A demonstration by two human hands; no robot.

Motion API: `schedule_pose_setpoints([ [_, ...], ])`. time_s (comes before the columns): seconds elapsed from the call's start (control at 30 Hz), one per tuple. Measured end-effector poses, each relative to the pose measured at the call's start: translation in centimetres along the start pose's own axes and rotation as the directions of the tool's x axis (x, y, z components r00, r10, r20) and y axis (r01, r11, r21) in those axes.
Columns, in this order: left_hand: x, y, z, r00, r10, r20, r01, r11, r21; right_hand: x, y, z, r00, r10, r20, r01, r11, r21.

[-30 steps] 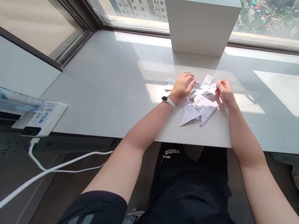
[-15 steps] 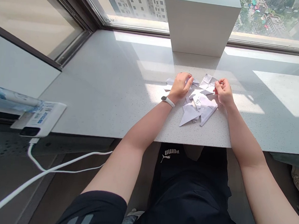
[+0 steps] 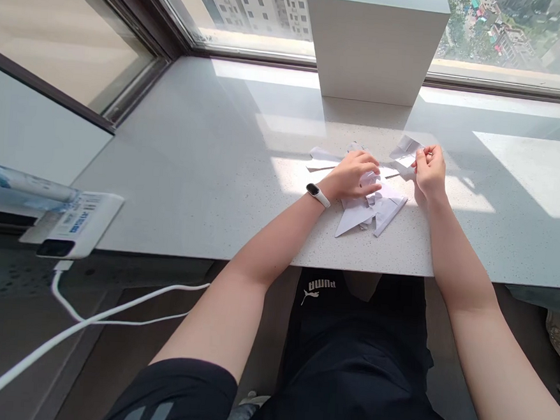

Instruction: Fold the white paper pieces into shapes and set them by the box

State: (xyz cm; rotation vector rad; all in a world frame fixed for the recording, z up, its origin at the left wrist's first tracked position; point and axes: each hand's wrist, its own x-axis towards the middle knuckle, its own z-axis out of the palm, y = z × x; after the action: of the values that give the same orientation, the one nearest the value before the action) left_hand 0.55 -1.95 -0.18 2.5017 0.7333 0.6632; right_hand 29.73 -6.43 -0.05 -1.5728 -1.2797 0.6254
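The left hand and right hand work at a pile of folded white paper on a speckled stone tabletop.

The right hand pinches a creased sheet at one o'clock from the pile; the left hand curls over crumpled paper, its grip unclear. The paper looks light and soft, likely to bend easily, so folded edges seem the best hold.

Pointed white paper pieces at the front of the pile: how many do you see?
2: one pointed paper piece at the pile's front left, another just right of it. More may hide under the left hand.
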Motion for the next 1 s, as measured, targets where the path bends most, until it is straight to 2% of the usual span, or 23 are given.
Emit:
schedule_pose_setpoints([
  [0.27, -0.3, -0.4, 0.3, 0.997, 0.007, 0.081, -0.014, 0.997, 0.081, 0.6, 0.8, 0.1, 1.0, -0.021, 0.015, 0.021, 1.0, -0.016],
  [0.5, -0.3, -0.7, 0.6, 0.999, -0.032, 0.008, 0.031, 0.995, 0.096, 0.2, 0.8, 0.2, 0.998, -0.018, 0.06, 0.02, 0.999, -0.027],
  [0.6, -0.3, -0.7, 0.7, 0.999, -0.039, 0.009, 0.038, 0.995, 0.097, 0.2, 1.0, 0.2, 0.996, -0.043, 0.072, 0.046, 0.998, -0.041],
  [0.77, -0.3, -0.8, 0.7, 1.0, -0.012, 0.009, 0.011, 0.998, 0.06, 0.6, 1.6, 0.0, 0.993, -0.047, 0.113, 0.053, 0.997, -0.051],
  [1.0, 0.0, -1.3, 0.8, 1.0, 0.029, 0.002, -0.029, 0.998, -0.05, 0.1, 1.0, 0.3, 0.997, -0.043, 0.062, 0.045, 0.998, -0.037],
])
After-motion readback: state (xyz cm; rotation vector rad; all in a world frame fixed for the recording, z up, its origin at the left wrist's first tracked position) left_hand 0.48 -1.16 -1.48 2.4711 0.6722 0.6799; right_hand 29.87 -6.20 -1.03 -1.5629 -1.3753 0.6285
